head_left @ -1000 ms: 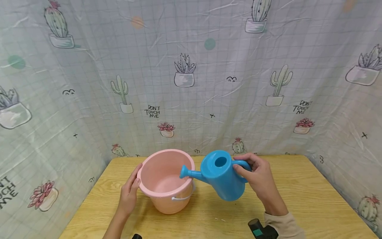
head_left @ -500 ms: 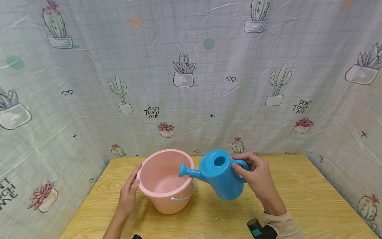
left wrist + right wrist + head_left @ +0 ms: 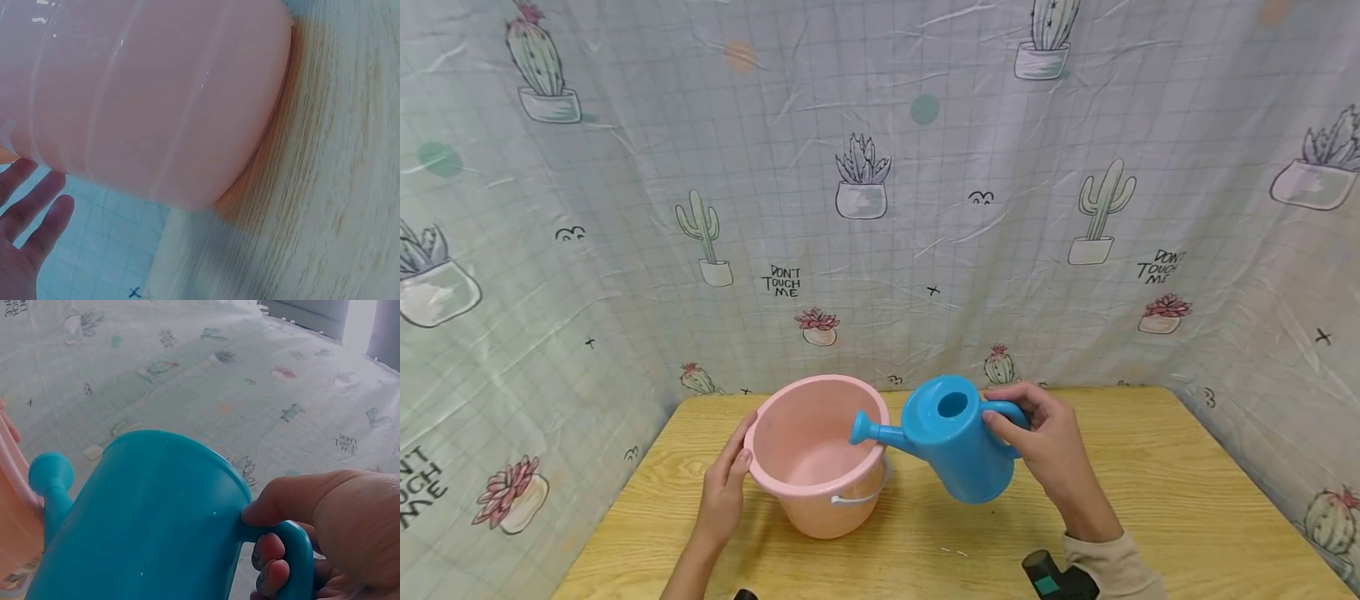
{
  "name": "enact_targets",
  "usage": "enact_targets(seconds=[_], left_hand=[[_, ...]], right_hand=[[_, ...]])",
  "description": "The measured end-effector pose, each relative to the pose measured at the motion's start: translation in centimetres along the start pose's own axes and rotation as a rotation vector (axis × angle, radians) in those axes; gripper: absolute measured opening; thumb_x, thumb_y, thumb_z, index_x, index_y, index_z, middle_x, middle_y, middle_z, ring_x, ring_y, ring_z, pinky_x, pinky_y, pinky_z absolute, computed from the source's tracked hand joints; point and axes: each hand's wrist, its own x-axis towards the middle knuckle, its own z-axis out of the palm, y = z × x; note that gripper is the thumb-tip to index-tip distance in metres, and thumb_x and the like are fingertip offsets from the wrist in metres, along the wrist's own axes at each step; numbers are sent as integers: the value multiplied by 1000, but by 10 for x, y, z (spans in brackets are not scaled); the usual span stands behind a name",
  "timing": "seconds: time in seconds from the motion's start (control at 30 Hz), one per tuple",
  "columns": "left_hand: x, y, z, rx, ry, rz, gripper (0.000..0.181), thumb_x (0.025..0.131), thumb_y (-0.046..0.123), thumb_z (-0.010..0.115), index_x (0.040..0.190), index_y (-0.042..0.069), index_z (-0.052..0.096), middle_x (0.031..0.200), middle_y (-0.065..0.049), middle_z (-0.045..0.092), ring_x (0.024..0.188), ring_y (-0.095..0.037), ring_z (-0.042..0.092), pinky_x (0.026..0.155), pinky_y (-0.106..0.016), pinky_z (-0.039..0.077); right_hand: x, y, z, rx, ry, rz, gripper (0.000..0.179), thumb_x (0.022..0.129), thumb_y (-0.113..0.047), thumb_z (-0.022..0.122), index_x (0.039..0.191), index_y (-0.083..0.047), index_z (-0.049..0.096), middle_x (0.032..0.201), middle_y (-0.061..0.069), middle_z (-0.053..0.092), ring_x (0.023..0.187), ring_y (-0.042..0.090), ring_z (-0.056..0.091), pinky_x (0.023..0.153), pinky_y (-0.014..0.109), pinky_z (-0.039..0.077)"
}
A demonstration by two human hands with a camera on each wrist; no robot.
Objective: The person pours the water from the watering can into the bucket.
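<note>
A pink bucket (image 3: 831, 512) stands upright on the wooden table, its white wire handle (image 3: 861, 500) hanging down the front right side. My left hand (image 3: 726, 487) rests against the left of its rim, thumb and fingers on the outside. In the left wrist view, the fingertips lie along the bucket's wall (image 3: 156, 94). My right hand (image 3: 1041, 429) grips the handle of a blue watering can (image 3: 966, 462), fingers curled through the loop and thumb on top in the right wrist view. The can leans left, its spout head (image 3: 862, 428) over the bucket's right rim.
The wooden table (image 3: 1135, 483) extends to both sides of the bucket and can. Behind and beside it hangs a cactus-print cloth (image 3: 925, 250). Small pale marks (image 3: 953, 551) lie on the table's front part. A dark wrist-worn device (image 3: 1060, 579) sits by the right sleeve.
</note>
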Motion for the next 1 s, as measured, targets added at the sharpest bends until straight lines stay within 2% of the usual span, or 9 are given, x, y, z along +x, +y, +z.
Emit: enact_targets(seconds=[0.33, 0.63, 1.0], left_hand=[[1, 1, 0, -11, 1, 4, 47, 102, 2, 35, 148, 7, 39, 149, -20, 41, 134, 6, 41, 104, -7, 35], [1, -1, 0, 7, 0, -22, 47, 102, 2, 34, 149, 9, 39, 150, -17, 42, 133, 8, 40, 103, -6, 36], [-1, 0, 0, 2, 4, -26, 47, 102, 3, 35, 148, 9, 39, 150, -18, 42, 133, 8, 41, 103, -6, 35]], right_hand=[[-1, -2, 0, 1, 1, -5, 27, 89, -11, 68, 114, 0, 64, 109, 3, 69, 98, 3, 63, 86, 20, 52], [-1, -4, 1, 9, 11, 33, 28, 89, -11, 69, 113, 1, 63, 105, -9, 68, 98, 3, 63, 86, 20, 52], [-1, -4, 1, 16, 14, 57, 28, 89, -11, 69, 113, 2, 63, 106, -2, 69, 97, 4, 63, 85, 21, 52]])
